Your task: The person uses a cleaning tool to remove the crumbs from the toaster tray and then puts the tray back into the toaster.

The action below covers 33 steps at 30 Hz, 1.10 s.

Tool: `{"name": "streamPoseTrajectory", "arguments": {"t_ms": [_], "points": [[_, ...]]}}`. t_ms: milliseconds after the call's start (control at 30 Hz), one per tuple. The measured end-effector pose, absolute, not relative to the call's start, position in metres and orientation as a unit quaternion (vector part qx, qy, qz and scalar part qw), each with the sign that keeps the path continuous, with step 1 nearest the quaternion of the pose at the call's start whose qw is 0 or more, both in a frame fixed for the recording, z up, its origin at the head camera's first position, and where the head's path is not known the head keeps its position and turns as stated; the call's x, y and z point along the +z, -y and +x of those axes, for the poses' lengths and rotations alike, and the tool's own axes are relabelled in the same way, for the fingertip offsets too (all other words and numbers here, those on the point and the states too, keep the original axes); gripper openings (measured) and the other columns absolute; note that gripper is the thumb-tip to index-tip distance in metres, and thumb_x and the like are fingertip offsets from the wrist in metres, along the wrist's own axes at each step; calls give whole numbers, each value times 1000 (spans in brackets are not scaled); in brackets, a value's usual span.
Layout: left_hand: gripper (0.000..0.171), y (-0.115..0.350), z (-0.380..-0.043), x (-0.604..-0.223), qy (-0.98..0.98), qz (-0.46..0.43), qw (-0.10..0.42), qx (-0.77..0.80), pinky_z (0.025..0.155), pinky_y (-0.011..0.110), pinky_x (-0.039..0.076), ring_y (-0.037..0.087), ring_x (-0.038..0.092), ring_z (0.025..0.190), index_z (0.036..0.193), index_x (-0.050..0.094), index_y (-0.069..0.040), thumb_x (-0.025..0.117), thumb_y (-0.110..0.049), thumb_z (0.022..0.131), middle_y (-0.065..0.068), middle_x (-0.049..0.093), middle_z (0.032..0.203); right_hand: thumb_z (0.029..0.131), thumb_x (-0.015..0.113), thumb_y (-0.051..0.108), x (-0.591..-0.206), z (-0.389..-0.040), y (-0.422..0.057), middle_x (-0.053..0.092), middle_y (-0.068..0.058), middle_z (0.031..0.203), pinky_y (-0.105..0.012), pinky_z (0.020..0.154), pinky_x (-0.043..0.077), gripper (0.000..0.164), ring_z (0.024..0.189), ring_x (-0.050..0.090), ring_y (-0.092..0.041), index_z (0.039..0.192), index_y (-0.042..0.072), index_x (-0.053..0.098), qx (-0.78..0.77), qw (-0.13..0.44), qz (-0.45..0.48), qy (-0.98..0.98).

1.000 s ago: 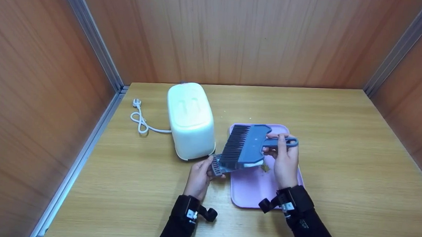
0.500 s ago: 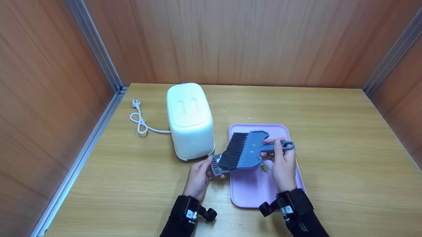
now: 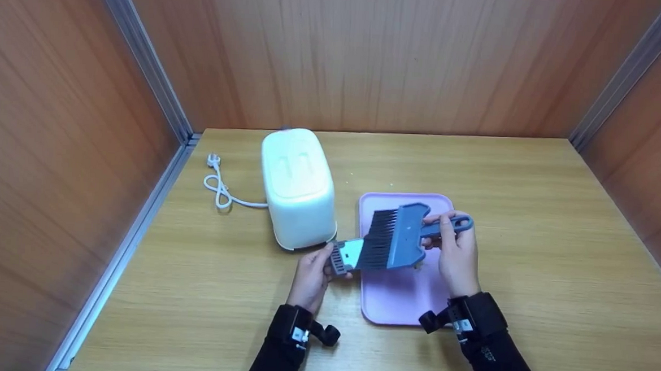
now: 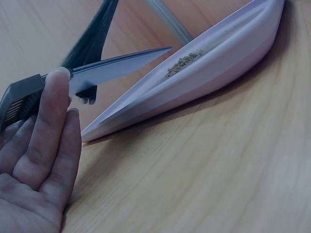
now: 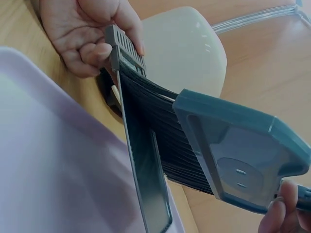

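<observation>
My left hand (image 3: 310, 278) pinches the grey slotted end of a crumb tray (image 3: 352, 253), a thin shiny plate that extends over the left edge of a purple tray (image 3: 383, 310). My right hand (image 3: 457, 263) grips the handle of a blue brush (image 3: 410, 238) with dark bristles. In the right wrist view the bristles (image 5: 160, 131) touch the plate and reach its slotted end. A small heap of brownish crumbs (image 4: 183, 63) lies in the purple tray; the brush mostly hides it in the head view.
A white toaster-like appliance (image 3: 299, 189) stands just beyond my left hand, its corded plug (image 3: 213, 161) lying to the left. A few pale specks dot the wooden table (image 3: 531, 247) behind the purple tray. Wooden panels (image 3: 371, 57) enclose the back and sides.
The brush first moved toward me and slightly left, then slid right along the crumb tray, uncovering the plate near my left hand. My left hand has kept its place.
</observation>
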<state>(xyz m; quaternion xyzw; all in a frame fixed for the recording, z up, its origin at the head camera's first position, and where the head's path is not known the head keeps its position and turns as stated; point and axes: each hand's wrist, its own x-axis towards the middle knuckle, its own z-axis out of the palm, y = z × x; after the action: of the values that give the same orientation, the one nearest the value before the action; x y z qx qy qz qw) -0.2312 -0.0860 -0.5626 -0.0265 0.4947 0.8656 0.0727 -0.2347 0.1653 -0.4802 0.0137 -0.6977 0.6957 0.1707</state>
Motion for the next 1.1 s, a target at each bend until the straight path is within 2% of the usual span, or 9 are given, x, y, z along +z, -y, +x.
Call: {"name": "streamPoseTrajectory", "arguments": {"t_ms": [700,1100], "points": [[42,88,-231,-561,-507,-29,82,858,72,37,60,24,73,89,125,59,8,48,-27,105,21,70,112,107,37,25,-465,-236,-189,65,-13,110,-28,66,54,25,73,59,-23,119,4,44,646,184,12,741],[42,88,-232,-560,-505,-46,91,857,73,37,60,24,72,89,123,60,7,50,-29,104,20,70,112,108,36,19,-432,-231,-186,64,-17,110,-27,66,54,25,76,56,-23,120,-1,45,598,179,33,780]]}}
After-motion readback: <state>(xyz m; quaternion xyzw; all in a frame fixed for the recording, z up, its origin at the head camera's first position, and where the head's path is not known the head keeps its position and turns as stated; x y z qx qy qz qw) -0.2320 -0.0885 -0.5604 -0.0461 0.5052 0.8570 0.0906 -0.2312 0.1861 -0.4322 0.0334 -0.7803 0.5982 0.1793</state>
